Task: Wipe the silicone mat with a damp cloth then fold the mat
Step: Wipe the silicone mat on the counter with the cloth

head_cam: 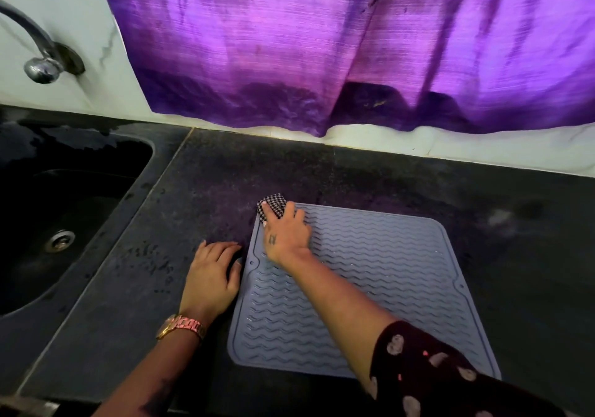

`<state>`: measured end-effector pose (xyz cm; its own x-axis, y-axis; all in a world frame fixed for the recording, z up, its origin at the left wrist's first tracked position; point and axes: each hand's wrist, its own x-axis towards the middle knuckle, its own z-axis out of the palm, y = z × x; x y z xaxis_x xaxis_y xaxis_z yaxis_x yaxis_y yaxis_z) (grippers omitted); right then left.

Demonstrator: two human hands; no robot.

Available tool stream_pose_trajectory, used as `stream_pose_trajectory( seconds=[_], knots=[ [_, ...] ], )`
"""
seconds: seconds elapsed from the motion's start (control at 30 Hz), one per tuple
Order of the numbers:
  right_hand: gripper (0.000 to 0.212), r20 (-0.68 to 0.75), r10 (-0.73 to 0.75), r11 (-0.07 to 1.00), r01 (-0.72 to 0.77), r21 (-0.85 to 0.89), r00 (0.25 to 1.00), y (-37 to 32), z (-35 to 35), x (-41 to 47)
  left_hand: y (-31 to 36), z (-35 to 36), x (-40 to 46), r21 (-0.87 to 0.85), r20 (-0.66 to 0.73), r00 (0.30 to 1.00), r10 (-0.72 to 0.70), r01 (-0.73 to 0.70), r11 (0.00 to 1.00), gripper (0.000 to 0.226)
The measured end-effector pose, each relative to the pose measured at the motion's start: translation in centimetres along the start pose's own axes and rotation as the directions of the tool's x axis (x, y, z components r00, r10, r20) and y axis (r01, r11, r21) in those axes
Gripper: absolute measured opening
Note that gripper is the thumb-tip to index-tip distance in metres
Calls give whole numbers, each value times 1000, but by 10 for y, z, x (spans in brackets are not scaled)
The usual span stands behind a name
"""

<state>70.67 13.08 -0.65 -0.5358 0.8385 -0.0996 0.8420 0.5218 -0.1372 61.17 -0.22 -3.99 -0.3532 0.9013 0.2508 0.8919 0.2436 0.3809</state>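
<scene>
A dark speckled worktop (pixel 386 175) holds a black sink (pixel 64 210) at left; a chrome tap (pixel 38 53) and purple curtain (pixel 322 46) hang behind.

Dark speckled stone table (pixel 322 172), wet patches near the sink (pixel 64 210) set into its left side. Grey ribbed silicone mat (pixel 370 288) lies flat on it. Left hand (pixel 214 275) rests palm-down on the table, just beside the mat's left edge.
</scene>
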Motion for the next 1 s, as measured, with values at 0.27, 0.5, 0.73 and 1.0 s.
stream_pose_trajectory(
  seconds=[0.27, 0.5, 0.73, 1.0],
  knots=[
    [54, -16, 95, 995, -95, 16, 995, 34, -4, -5, 0, -1, 1, 6, 8, 1000, -2, 2, 1000, 54],
    [50, -58, 231, 971, -226, 73, 971, 92, -7, -15, 0, -2, 0, 19, 14, 1000, -4, 4, 1000, 57],
    [48, -103, 384, 923, -380, 61, 918, 165, -17, -33, 3, -3, 0, 37, 24, 1000, -6, 5, 999, 59],
    [45, -129, 526, 849, -527, 25, 841, 243, -25, -51, 6, -7, -1, 54, 46, 999, -9, 6, 999, 65]
  ],
)
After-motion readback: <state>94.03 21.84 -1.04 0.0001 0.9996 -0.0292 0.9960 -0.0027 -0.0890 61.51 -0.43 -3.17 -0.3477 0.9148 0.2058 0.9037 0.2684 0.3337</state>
